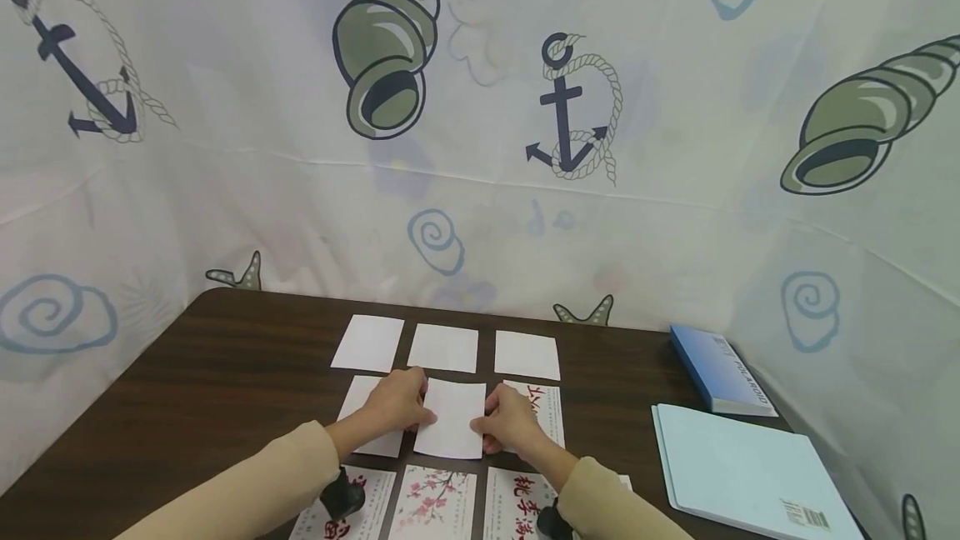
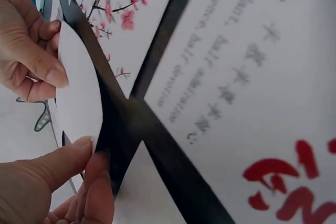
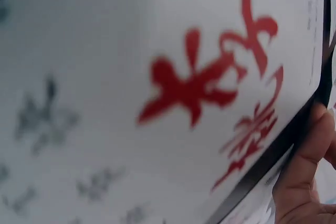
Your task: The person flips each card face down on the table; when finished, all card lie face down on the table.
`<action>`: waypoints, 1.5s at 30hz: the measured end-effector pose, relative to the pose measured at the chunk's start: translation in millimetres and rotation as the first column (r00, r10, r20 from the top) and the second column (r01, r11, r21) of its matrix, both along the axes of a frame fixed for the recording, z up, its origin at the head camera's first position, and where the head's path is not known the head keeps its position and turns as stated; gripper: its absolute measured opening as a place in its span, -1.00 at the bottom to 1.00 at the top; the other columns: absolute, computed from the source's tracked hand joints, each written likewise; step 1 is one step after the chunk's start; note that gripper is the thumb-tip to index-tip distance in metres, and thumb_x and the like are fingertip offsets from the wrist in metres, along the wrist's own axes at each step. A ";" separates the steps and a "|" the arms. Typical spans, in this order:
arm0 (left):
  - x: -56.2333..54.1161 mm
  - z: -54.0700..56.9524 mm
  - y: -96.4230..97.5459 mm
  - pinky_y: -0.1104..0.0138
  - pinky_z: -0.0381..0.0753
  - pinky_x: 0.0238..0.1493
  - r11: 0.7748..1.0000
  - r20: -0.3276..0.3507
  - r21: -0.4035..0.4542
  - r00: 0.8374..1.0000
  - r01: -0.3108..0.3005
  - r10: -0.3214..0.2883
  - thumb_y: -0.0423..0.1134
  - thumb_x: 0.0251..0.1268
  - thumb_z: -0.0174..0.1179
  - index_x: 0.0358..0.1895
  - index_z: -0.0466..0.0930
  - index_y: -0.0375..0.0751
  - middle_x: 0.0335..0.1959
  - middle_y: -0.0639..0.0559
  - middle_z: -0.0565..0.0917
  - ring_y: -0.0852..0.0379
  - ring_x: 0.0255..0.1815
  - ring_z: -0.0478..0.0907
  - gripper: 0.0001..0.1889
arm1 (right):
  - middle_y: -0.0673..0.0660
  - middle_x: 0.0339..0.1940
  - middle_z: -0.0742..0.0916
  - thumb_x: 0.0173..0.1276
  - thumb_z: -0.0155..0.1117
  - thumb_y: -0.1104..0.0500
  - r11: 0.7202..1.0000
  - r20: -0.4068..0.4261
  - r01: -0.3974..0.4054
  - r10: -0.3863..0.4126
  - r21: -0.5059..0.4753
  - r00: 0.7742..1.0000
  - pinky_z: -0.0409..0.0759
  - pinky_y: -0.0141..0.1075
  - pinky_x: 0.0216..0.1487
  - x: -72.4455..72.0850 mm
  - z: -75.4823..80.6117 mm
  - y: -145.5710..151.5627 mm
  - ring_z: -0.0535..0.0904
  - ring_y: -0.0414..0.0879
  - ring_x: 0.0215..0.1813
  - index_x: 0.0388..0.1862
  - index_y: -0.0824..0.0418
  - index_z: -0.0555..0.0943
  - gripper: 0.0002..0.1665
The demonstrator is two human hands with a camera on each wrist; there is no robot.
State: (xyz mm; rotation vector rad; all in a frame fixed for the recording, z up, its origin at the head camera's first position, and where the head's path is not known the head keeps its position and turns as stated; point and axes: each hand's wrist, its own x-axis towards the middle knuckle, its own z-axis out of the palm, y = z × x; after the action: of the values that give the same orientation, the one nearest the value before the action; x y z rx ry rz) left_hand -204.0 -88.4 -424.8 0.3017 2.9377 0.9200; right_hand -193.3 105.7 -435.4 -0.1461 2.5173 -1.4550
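Observation:
A blank white card (image 1: 450, 419) in the middle of the table is held by both hands. My left hand (image 1: 401, 402) pinches its left edge between thumb and fingers; my right hand (image 1: 512, 422) pinches the right edge. In the left wrist view the held card (image 2: 79, 87) bows, its near edge raised off the dark table. Just left lies another blank card (image 1: 360, 394), partly under my left hand. A card with red writing (image 1: 551, 407) lies to the right, partly covered by my right hand. Nearer me is a card with pink blossoms (image 1: 433, 502).
Three blank cards, among them a middle one (image 1: 444, 348), form the far row. Cards with red calligraphy (image 1: 375, 494) flank the blossom card. A blue box-like item (image 1: 716, 369) and a pale blue folder-like item (image 1: 750, 465) lie right. A patterned curtain (image 1: 480, 148) hangs behind.

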 end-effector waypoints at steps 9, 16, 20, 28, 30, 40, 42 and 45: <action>-4.5 0.5 3.3 0.40 0.35 -0.60 0.998 0.015 -0.059 1.000 -0.009 0.010 -0.28 -0.17 0.49 -0.31 0.51 -0.32 -0.78 0.09 0.52 0.23 -0.74 0.47 -0.63 | 0.12 -0.58 0.59 0.17 0.31 0.33 0.992 -0.106 0.122 -0.123 -0.021 0.987 0.58 -0.34 -0.61 -17.4 5.2 46.0 0.52 -0.23 -0.68 -0.20 0.44 0.45 -0.71; -3.2 4.7 3.3 0.41 0.36 -0.62 0.996 0.048 -0.086 0.999 -0.014 0.018 -0.27 -0.15 0.48 -0.31 0.50 -0.32 -0.79 0.08 0.53 0.23 -0.74 0.49 -0.63 | 0.09 -0.52 0.51 0.14 0.33 0.36 0.957 -0.059 0.289 -0.287 0.014 0.956 0.59 -0.37 -0.52 -31.1 -6.6 93.2 0.50 -0.18 -0.55 -0.10 0.43 0.47 -0.65; -5.3 5.7 4.7 0.40 0.36 -0.61 0.996 0.046 -0.094 0.999 0.000 0.004 -0.26 -0.13 0.47 -0.31 0.50 -0.32 -0.80 0.08 0.53 0.22 -0.74 0.48 -0.64 | 0.10 -0.51 0.51 0.10 0.36 0.36 0.963 -0.069 0.255 -0.249 0.089 0.966 0.58 -0.35 -0.52 -34.1 -6.6 98.3 0.48 -0.16 -0.53 -0.10 0.40 0.47 -0.61; -9.4 7.4 6.4 0.40 0.36 -0.59 0.994 0.047 -0.112 0.999 0.012 -0.006 -0.23 -0.12 0.47 -0.34 0.50 -0.30 -0.78 0.08 0.53 0.23 -0.74 0.49 -0.65 | 0.09 -0.53 0.46 0.06 0.38 0.43 0.965 -0.098 0.213 -0.200 0.154 0.975 0.59 -0.35 -0.55 -40.7 -3.8 98.2 0.44 -0.15 -0.56 -0.18 0.36 0.41 -0.62; -9.9 7.8 5.9 0.39 0.37 -0.58 0.993 0.052 -0.119 0.999 0.015 -0.008 -0.22 -0.12 0.47 -0.35 0.50 -0.30 -0.77 0.08 0.52 0.23 -0.73 0.49 -0.65 | 0.09 -0.51 0.45 0.06 0.37 0.44 0.965 -0.101 0.209 -0.195 0.157 0.976 0.58 -0.36 -0.55 -41.5 -3.9 97.8 0.43 -0.14 -0.53 -0.20 0.34 0.38 -0.61; -26.5 12.3 23.3 0.42 0.54 -0.60 0.986 0.086 0.158 0.994 0.054 -0.068 -0.32 0.02 0.37 -0.29 0.54 -0.33 -0.61 0.04 0.54 0.23 -0.66 0.55 -0.77 | 0.10 -0.45 0.44 0.11 0.27 0.50 0.979 -0.100 0.190 -0.183 0.068 0.978 0.62 -0.31 -0.44 -38.8 -1.8 106.2 0.43 -0.11 -0.43 -0.26 0.33 0.36 -0.69; -32.7 10.3 35.4 0.42 0.56 -0.56 0.967 0.089 0.242 0.991 0.078 -0.102 -0.33 0.06 0.34 -0.23 0.55 -0.35 -0.56 0.03 0.56 0.22 -0.61 0.57 -0.76 | 0.10 -0.45 0.45 0.12 0.26 0.51 0.983 -0.114 0.179 -0.173 0.047 0.978 0.62 -0.32 -0.43 -38.6 -0.9 109.0 0.43 -0.11 -0.43 -0.27 0.34 0.37 -0.71; -40.1 4.9 53.8 0.41 0.60 -0.49 0.940 0.106 0.329 0.986 0.089 -0.130 -0.32 0.10 0.31 -0.12 0.55 -0.38 -0.48 0.02 0.60 0.22 -0.52 0.60 -0.71 | 0.10 -0.46 0.46 0.12 0.26 0.51 0.988 -0.135 0.156 -0.153 0.012 0.979 0.62 -0.32 -0.42 -39.2 -0.1 110.5 0.42 -0.13 -0.43 -0.29 0.33 0.38 -0.72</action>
State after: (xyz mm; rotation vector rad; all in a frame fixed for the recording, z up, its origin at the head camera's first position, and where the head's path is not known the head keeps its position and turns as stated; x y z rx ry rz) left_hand -244.1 -34.6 -419.9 0.3992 2.6174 1.3505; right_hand -232.5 216.2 -435.5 -0.0457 2.7061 -1.5201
